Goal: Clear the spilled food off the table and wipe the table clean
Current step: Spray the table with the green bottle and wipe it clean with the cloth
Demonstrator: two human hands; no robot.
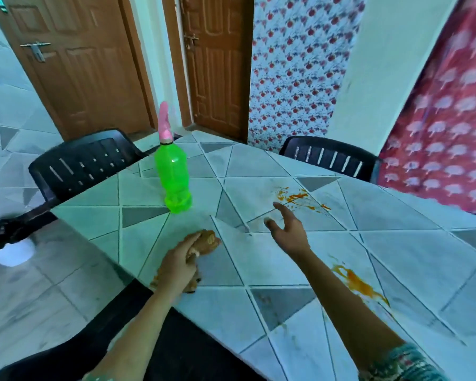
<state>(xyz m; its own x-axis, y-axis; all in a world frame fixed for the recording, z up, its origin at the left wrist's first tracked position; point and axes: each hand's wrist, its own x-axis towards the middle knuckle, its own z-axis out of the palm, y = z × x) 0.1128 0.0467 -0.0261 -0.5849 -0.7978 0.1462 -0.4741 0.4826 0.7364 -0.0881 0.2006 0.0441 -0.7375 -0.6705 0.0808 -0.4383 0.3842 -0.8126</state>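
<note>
"So, what is hard to read?"

"Mostly the brown wad [209,242] at seven o'clock on the bench [396,243]. The left hand [176,266] covers much of it, fingers curled over it, so I cannot tell whether it is cloth or food. The right sleeve [404,362] is cut off by the bottom edge."

"And the right hand?"

"The right hand [287,229] hangs spread and empty above the bench, well apart from the left."

"Where is the mess?"

"The far orange spill [300,198] lies at one o'clock from that hand, near its fingertips. The near orange spill [360,284] lies at five o'clock, just beside the forearm."

"What stands around?"

"A green bottle [173,177] with a pink spray top [164,122] stands upright at twelve o'clock from the left hand. The left black chair [85,163] and the right black chair [333,158] are partly hidden behind the bench's far edges. The red curtain [451,119] at three o'clock is blurred."
</note>
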